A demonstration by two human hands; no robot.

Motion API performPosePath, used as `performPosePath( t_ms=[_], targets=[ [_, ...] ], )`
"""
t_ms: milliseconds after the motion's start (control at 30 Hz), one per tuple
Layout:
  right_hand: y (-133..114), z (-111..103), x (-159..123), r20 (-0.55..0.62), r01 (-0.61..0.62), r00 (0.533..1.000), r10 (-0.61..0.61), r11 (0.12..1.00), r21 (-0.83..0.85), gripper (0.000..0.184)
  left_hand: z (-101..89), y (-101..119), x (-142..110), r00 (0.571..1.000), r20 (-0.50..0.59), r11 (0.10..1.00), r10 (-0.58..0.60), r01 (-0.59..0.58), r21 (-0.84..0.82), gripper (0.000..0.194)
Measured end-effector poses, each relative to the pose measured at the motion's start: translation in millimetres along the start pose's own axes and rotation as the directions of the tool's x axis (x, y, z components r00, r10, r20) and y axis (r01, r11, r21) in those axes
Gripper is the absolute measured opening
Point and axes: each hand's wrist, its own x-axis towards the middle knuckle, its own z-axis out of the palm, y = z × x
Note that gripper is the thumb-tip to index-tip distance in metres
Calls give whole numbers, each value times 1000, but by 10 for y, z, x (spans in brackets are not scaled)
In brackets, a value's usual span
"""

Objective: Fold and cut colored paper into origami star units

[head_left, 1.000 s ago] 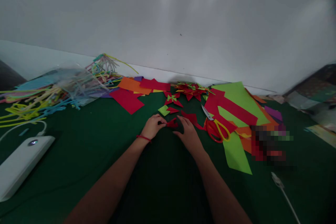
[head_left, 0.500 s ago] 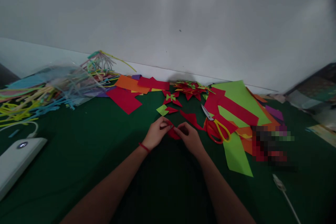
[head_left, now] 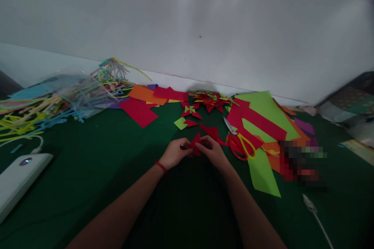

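A small folded piece of red paper [head_left: 196, 144] is pinched between my two hands, its pointed tip facing up. My left hand [head_left: 177, 151], with a red band at the wrist, grips its left side. On the other side, the fingers of my right hand [head_left: 212, 149] close on it. Just beyond lie a small green paper square [head_left: 180, 123], a folded red paper point [head_left: 191, 123] and a red star-shaped paper piece with a green centre [head_left: 189, 109]. Scissors [head_left: 240, 146] with red and yellow handles rest right of my right hand.
Stacked red and green paper stars [head_left: 210, 101] sit by the wall. Red paper sheets [head_left: 138, 113] lie left, green sheets [head_left: 264, 177] right. Bundled pipe cleaners [head_left: 58, 97] fill the far left, above a white power bank [head_left: 23, 179]. A white cable [head_left: 317, 218] runs lower right.
The red paper has been turned, so its pointed tip now stands up between my fingers. Both hands have shifted slightly nearer to me.
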Motion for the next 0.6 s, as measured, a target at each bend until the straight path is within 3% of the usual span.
performPosePath(
  t_ms=[100, 167, 233, 333, 400, 500, 600],
  targets=[
    [-39, -17, -14, 97, 4, 995, -6, 1000, 14, 21, -26, 7, -15, 999, 35, 999, 15, -16, 38, 7],
    [-34, -38, -5, 37, -4, 999, 1, 997, 81, 20, -67, -10, 10, 999, -1, 996, 35, -35, 78, 11],
    [-1, -67, 25, -62, -18, 998, 30, 983, 185, 22, -145, -46, 88, 990, -121, 989, 66, -49, 137, 17],
    [63, -114, 91, -170, -9, 984, 59, 959, 283, 27, -329, -111, 314, 926, -356, 968, 124, -34, 248, 20],
    [92, -141, 132, -218, 3, 973, 77, 938, 345, 29, -458, -143, 508, 892, -428, 954, 146, -13, 299, 32],
    [108, -175, 169, -263, 24, 960, 95, 909, 415, 31, -590, -162, 776, 889, -431, 942, 153, 1, 336, 49],
    [115, -204, 180, -283, 33, 953, 105, 896, 442, 27, -636, -163, 921, 919, -371, 947, 129, -3, 321, 46]
  ],
)
